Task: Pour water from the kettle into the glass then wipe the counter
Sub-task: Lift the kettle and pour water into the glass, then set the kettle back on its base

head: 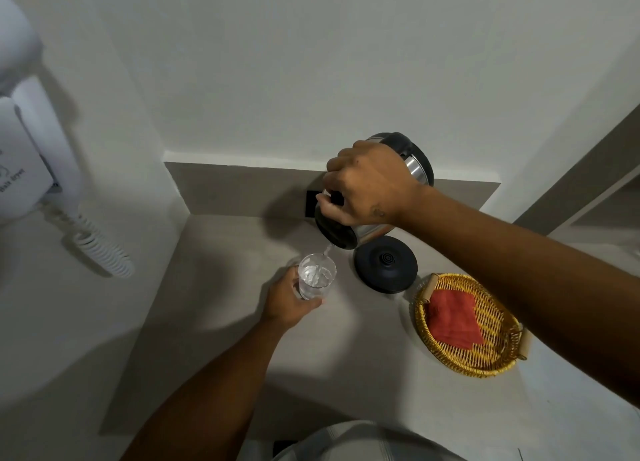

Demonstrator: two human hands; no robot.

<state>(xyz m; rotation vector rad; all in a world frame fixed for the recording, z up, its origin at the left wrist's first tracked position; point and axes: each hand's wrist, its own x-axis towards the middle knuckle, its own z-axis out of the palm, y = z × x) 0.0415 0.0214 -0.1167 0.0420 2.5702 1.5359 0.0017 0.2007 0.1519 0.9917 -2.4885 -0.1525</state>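
Observation:
My right hand [370, 183] grips the handle of a steel and black kettle [417, 164], tipped forward with its spout down over the glass. A thin stream of water falls from the spout into a clear glass [316, 276], which holds some water. My left hand [289, 301] is wrapped around the glass from the left, holding it on the grey counter [346, 356]. A folded red cloth [455, 317] lies in a yellow wicker basket [429, 343] to the right.
The kettle's round black base [386, 263] sits on the counter just right of the glass. A black wall socket [311, 202] is behind the kettle. A white wall-mounted hair dryer with a coiled cord [100, 246] hangs on the left wall.

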